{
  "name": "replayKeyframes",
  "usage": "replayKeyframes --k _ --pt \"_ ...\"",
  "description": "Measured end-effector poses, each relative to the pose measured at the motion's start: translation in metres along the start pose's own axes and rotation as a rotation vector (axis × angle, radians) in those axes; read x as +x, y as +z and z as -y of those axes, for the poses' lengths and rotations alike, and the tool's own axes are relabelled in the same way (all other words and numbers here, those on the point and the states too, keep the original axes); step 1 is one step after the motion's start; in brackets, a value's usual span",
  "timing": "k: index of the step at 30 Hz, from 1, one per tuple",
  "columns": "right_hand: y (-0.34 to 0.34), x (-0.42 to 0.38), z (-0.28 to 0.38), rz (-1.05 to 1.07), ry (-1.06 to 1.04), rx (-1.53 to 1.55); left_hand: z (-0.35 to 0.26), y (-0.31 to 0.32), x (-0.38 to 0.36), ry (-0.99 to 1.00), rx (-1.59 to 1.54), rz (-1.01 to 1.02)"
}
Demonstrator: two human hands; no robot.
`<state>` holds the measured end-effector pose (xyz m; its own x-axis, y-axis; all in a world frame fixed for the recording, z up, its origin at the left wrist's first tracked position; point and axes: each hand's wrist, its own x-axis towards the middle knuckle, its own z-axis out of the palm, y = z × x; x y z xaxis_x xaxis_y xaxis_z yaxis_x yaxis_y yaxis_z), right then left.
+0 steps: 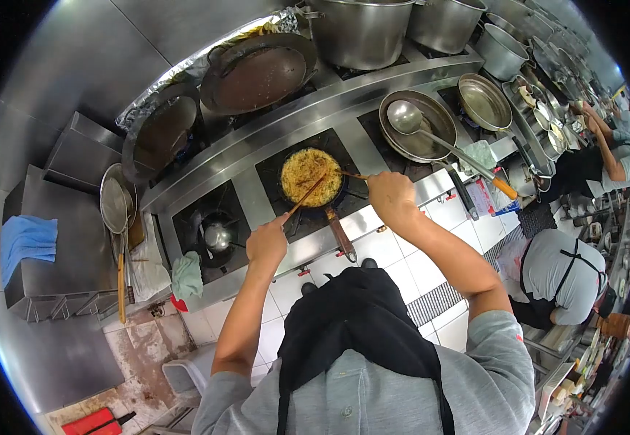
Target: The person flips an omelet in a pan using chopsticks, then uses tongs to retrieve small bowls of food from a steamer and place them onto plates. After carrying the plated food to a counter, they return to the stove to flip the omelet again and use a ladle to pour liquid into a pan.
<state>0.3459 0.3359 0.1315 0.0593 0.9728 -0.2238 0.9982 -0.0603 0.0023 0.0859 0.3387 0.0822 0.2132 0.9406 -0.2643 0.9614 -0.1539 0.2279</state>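
Note:
My left hand is closed around a thin wooden stick, which slants up to the right with its far end in the yellow, egg-like food. From the other side, my right hand grips a second wooden stick, shorter in view, whose end reaches over the food's right edge. The food fills a round frying pan that sits on a burner; the pan's wooden handle points toward me, between my forearms, with neither hand on it.
Left of the pan, a ladle bowl rests on another burner. A large ladle lies across a wide pan to the right. Dark woks and stockpots line the back. Two people are at the right.

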Motion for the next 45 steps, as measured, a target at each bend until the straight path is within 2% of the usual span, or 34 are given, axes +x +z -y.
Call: replayKeyframes --k 6,8,11,13,15,20,24,27,29,34,39,41,43,45 --pt "-0.022 -0.022 0.007 -0.046 0.029 -0.043 -0.007 -0.006 -0.012 0.011 0.010 0.005" --pt "0.011 -0.002 0.002 -0.056 0.028 -0.047 -0.005 0.004 -0.014 0.023 0.008 0.003" --pt "0.014 0.006 0.001 -0.057 0.036 -0.022 -0.003 0.004 -0.008 0.009 -0.038 0.000" --pt "0.000 -0.003 0.002 -0.028 0.040 0.006 -0.008 -0.013 -0.019 -0.030 -0.017 0.056" --pt "-0.016 -0.019 0.005 -0.109 0.046 -0.046 -0.010 -0.023 -0.025 -0.035 -0.036 0.050" --pt "-0.003 -0.009 0.007 -0.001 -0.005 -0.065 -0.005 0.006 -0.017 -0.050 -0.032 0.064" --pt "-0.030 -0.023 0.007 0.019 0.041 -0.044 -0.011 -0.015 -0.033 -0.021 -0.017 0.051" --pt "-0.019 -0.024 0.011 0.091 0.010 -0.088 -0.004 -0.013 -0.031 -0.031 -0.005 0.067" --pt "-0.005 -0.019 0.004 0.093 -0.005 -0.083 0.004 -0.007 -0.034 -0.036 0.019 0.093" --pt "-0.032 -0.031 0.004 0.070 0.027 -0.040 0.005 -0.040 -0.048 -0.069 0.015 0.019" --pt "-0.017 -0.025 0.010 0.146 -0.052 -0.045 0.020 -0.033 -0.041 -0.067 0.070 0.056" --pt "-0.022 -0.026 0.003 0.070 -0.088 -0.057 0.022 -0.035 -0.039 -0.064 0.044 0.058" --pt "-0.038 -0.035 0.005 0.063 -0.068 -0.044 0.019 -0.046 -0.043 -0.032 0.052 -0.038" --pt "-0.036 -0.033 0.008 0.058 -0.045 -0.029 0.015 -0.048 -0.041 -0.028 0.064 -0.013"
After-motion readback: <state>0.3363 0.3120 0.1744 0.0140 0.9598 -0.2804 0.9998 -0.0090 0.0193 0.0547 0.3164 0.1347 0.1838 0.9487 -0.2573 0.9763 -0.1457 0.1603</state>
